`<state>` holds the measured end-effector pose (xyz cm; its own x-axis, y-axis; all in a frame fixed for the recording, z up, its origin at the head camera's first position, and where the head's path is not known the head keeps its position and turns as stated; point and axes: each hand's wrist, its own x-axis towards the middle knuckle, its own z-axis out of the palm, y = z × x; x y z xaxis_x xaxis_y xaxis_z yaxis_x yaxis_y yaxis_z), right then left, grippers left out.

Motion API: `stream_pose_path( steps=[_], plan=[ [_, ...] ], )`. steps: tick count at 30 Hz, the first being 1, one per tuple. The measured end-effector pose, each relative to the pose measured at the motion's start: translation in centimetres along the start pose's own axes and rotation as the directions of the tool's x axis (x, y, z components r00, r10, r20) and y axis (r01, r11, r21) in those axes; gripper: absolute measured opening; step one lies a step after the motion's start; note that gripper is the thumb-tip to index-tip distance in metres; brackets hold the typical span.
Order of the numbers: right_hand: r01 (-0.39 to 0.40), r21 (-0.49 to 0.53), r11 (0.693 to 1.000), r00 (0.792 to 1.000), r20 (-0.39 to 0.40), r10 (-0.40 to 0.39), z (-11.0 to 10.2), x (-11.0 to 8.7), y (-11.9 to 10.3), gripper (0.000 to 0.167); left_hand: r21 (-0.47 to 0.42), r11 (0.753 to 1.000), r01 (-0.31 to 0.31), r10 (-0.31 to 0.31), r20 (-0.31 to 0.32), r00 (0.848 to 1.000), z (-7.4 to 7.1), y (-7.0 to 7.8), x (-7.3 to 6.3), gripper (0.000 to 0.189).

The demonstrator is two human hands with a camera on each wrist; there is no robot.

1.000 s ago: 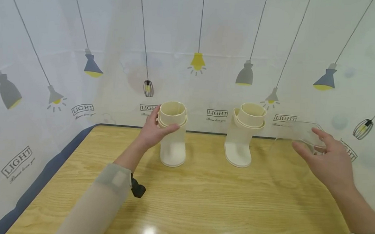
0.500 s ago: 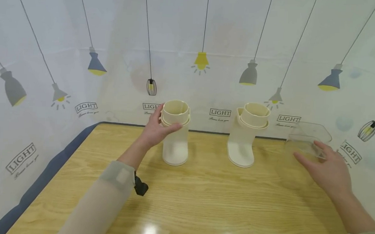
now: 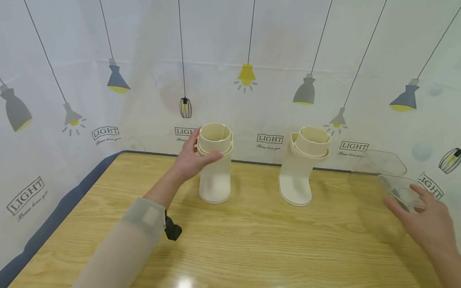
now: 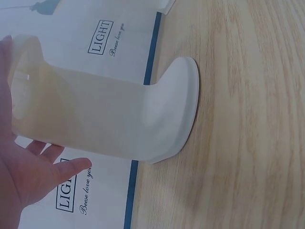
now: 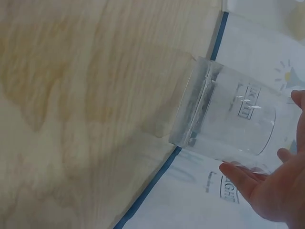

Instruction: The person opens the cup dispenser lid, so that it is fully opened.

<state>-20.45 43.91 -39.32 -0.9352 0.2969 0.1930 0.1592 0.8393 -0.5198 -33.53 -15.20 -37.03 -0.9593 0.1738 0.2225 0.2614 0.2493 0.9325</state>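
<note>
My left hand (image 3: 192,161) grips the round top of a cream stand (image 3: 214,186), fingers behind and thumb across the front. The stand is upright, with a flat rounded foot on the table and a ring-shaped cup in its holder. A matching cream stand (image 3: 295,178) is upright to its right. At the table's right side my right hand (image 3: 426,219) holds a clear plastic container (image 5: 238,112) between thumb and fingers, its thick base toward the table. Behind it in the head view shows the faint outline of another clear container (image 3: 384,162).
The wooden table (image 3: 248,249) has a dark blue edge strip (image 3: 71,192) on its left. A white backdrop (image 3: 220,39) printed with hanging lamps and "LIGHT" labels stands right behind the stands.
My right hand has moved right and toward me with a clear container, apart from the one behind. My left hand keeps its grip on the left stand, and the head view has shifted slightly.
</note>
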Motion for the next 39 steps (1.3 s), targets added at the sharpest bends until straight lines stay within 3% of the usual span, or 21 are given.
stream_pose_path(
  steps=[12, 24, 27, 33, 39],
  plan=[
    [0.014, 0.049, 0.999, 1.000, -0.007, -0.014, 0.2, 0.3, 1.2, 0.102, 0.033, 0.999, 0.022, -0.023, 0.006, 1.000, -0.6, 0.0, 0.1, 0.105],
    [-0.001, 0.018, 1.000, 1.000, -0.006, 0.001, -0.2, 0.6, 1.7, 0.107, 0.011, 1.000, 0.016, -0.016, -0.002, 1.000, -0.3, -0.3, 1.4, 0.105],
    [-0.021, 0.060, 0.998, 0.999, -0.037, 0.023, -0.6, 0.4, 1.5, 0.110, 0.022, 0.999, 0.024, -0.024, -0.004, 1.000, -0.1, -0.3, 1.7, 0.109],
    [0.005, 0.188, 0.982, 0.986, -0.167, 0.027, -0.9, -0.8, -1.0, 0.099, 0.010, 1.000, 0.013, -0.013, -0.006, 1.000, 0.2, -0.3, 2.1, 0.107],
    [0.184, 0.258, 0.949, 0.959, -0.261, -0.115, -0.1, -1.9, -5.3, 0.080, -0.009, 1.000, -0.016, 0.016, -0.003, 1.000, 0.2, -0.2, 2.1, 0.103]
  ],
)
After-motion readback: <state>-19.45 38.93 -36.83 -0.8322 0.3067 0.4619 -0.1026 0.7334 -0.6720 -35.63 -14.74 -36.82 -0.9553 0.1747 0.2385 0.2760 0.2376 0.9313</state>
